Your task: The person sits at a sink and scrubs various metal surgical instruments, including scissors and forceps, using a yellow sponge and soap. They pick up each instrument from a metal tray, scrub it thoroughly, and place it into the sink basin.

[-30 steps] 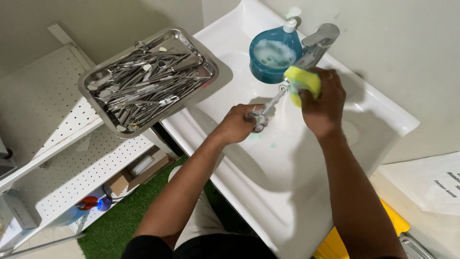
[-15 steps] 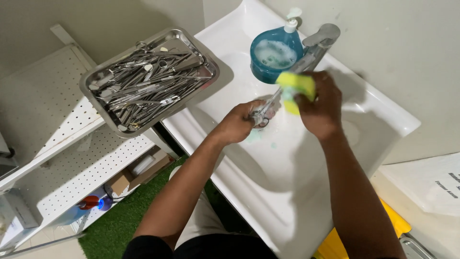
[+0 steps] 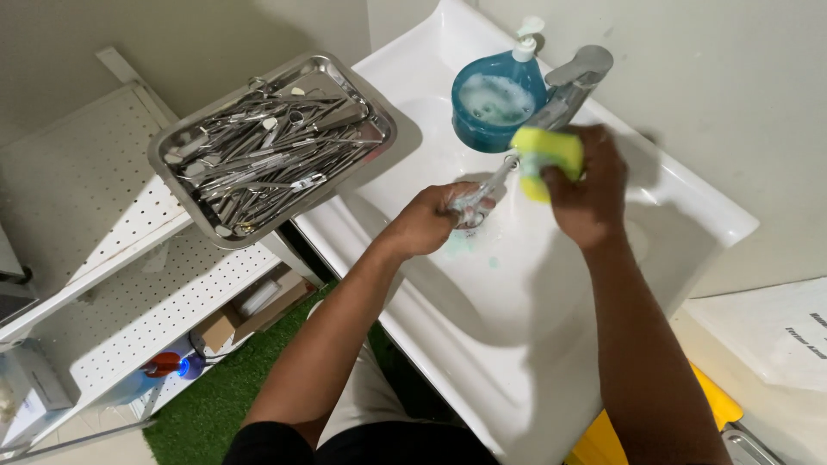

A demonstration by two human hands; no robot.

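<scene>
Over the white sink (image 3: 551, 344), my left hand (image 3: 435, 217) grips the ring handles of a slim steel instrument (image 3: 484, 191) whose tip points up and to the right. My right hand (image 3: 586, 185) clasps a yellow sponge (image 3: 547, 158) pressed around that tip. Both hands hover just below the chrome tap (image 3: 575, 79). A round blue soap dispenser (image 3: 497, 96) with a white pump stands behind them on the sink's rim. Greenish soap smears lie on the basin under my left hand.
A steel tray (image 3: 177, 146) heaped with several metal instruments rests half on the sink's left corner, half on a white perforated shelf (image 3: 95, 224). Boxes and a blue-red item sit on lower shelves over green turf. White paper and something yellow lie at right.
The sponge has slid up along the instrument toward its tip, and both hands have shifted slightly up and nearer the tap. The tray has not moved.
</scene>
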